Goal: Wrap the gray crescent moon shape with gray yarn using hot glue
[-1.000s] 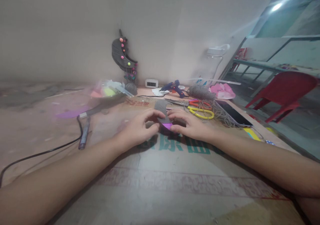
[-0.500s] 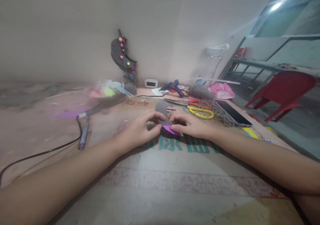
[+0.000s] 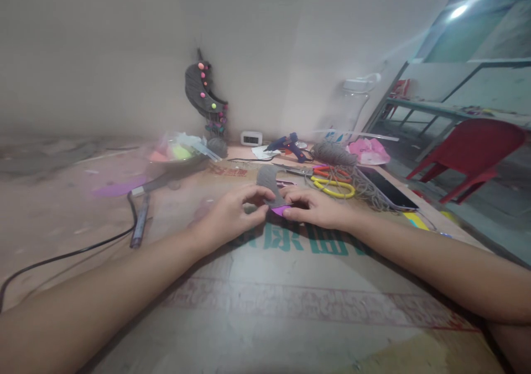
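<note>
Between my hands is a curved piece wrapped in grey yarn, with a bare purple tip at its near end. My left hand is closed in a pinch on the left side of the grey wrapping near that tip. On the other side, my right hand pinches the purple tip between thumb and fingers. Whether a loose yarn strand is in the right fingers is too small to tell. Just behind the right hand lie yellow-handled scissors and orange-handled scissors.
Loose yarn and a phone lie to the right. Farther back are a blue glue gun, a small clock and a bottle. A marker and black cable lie left. A decorated crescent hangs behind.
Less of the purple tip shows now, and the curved piece has tilted slightly between the fingers. Both hands stay in nearly the same place.
</note>
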Action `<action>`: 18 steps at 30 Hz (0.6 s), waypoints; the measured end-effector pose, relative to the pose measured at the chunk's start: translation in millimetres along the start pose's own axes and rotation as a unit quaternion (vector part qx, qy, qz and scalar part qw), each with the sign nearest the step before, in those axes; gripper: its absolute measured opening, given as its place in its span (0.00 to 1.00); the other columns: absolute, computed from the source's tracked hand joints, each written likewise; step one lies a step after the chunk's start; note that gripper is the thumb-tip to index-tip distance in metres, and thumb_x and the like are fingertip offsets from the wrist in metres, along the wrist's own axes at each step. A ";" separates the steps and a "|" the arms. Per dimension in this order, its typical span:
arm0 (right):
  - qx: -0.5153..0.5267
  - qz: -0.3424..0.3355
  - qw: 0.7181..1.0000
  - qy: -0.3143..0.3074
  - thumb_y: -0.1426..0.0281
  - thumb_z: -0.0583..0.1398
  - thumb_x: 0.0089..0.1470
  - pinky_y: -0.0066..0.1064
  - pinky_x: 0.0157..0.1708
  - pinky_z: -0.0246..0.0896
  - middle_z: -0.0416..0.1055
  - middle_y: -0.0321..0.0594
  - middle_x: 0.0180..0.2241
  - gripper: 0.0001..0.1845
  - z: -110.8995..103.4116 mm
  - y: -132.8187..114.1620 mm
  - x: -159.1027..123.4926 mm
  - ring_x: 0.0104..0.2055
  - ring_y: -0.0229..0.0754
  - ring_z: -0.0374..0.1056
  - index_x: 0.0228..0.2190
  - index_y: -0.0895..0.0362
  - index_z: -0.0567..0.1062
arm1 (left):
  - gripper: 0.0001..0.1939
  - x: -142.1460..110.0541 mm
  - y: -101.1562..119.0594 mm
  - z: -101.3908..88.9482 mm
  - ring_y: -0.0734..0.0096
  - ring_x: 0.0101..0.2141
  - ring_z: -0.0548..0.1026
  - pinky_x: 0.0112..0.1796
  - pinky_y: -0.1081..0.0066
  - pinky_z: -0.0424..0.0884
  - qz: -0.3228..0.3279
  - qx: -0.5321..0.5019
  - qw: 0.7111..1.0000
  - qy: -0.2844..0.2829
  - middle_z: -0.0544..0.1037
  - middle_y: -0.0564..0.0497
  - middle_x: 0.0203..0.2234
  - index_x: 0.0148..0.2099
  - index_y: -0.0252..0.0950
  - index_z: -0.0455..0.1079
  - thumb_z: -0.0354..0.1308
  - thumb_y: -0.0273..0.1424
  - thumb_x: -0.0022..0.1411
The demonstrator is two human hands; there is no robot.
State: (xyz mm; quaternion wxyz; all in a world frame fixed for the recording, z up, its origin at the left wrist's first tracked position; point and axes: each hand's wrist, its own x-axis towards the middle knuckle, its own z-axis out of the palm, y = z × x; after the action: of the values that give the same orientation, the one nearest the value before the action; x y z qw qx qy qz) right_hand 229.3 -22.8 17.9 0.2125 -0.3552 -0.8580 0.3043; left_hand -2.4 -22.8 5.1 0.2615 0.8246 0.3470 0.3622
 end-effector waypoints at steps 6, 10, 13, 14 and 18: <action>0.009 -0.026 1.000 -0.004 0.51 0.55 0.61 0.32 0.40 0.57 0.62 0.36 0.30 0.24 -1.0 0.0 1.0 0.36 0.39 0.61 0.23 0.56 0.65 | 0.12 -0.6 4.1 -4.3 0.66 0.42 0.76 0.45 0.67 0.71 0.006 -0.031 0.999 -0.023 0.79 0.49 0.41 0.45 0.38 0.72 0.54 0.27 0.59; 0.035 -0.023 0.999 0.008 0.51 0.51 0.64 0.32 0.42 0.57 0.63 0.37 0.30 0.25 -1.4 -1.8 0.4 0.36 0.40 0.62 0.23 0.56 0.64 | 0.10 0.7 5.6 -4.0 0.67 0.38 0.76 0.40 0.68 0.72 -0.049 -0.065 0.997 -0.011 0.79 0.49 0.36 0.42 0.37 0.73 0.54 0.35 0.63; 0.036 -0.011 0.999 0.013 0.50 0.52 0.63 0.32 0.39 0.58 0.64 0.37 0.30 0.25 -0.2 -0.4 0.8 0.34 0.39 0.61 0.25 0.56 0.65 | 0.10 1.2 1.9 -1.8 0.68 0.35 0.75 0.37 0.69 0.71 -0.072 -0.096 0.993 -0.003 0.79 0.49 0.36 0.42 0.37 0.73 0.54 0.36 0.64; 0.035 -0.008 0.999 0.015 0.49 0.52 0.62 0.32 0.38 0.58 0.65 0.37 0.30 0.25 0.4 0.4 1.2 0.34 0.39 0.61 0.26 0.56 0.66 | 0.10 1.3 0.5 -1.1 0.69 0.35 0.75 0.36 0.69 0.71 -0.075 -0.103 0.992 -0.003 0.79 0.49 0.35 0.42 0.37 0.73 0.54 0.36 0.63; 0.040 0.001 0.999 0.023 0.48 0.52 0.61 0.31 0.37 0.58 0.65 0.37 0.29 0.25 2.4 2.6 2.3 0.33 0.40 0.61 0.27 0.55 0.67 | 0.10 1.8 -2.6 0.5 0.70 0.32 0.74 0.34 0.70 0.70 -0.082 -0.124 0.989 -0.004 0.78 0.50 0.34 0.42 0.36 0.73 0.55 0.35 0.63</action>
State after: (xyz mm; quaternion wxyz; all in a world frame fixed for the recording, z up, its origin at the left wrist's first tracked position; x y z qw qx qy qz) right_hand 227.7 -20.5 14.8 0.2458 -0.3547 -0.8396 0.3299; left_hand -2.1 -19.9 3.8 0.3916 0.7564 0.3646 0.3762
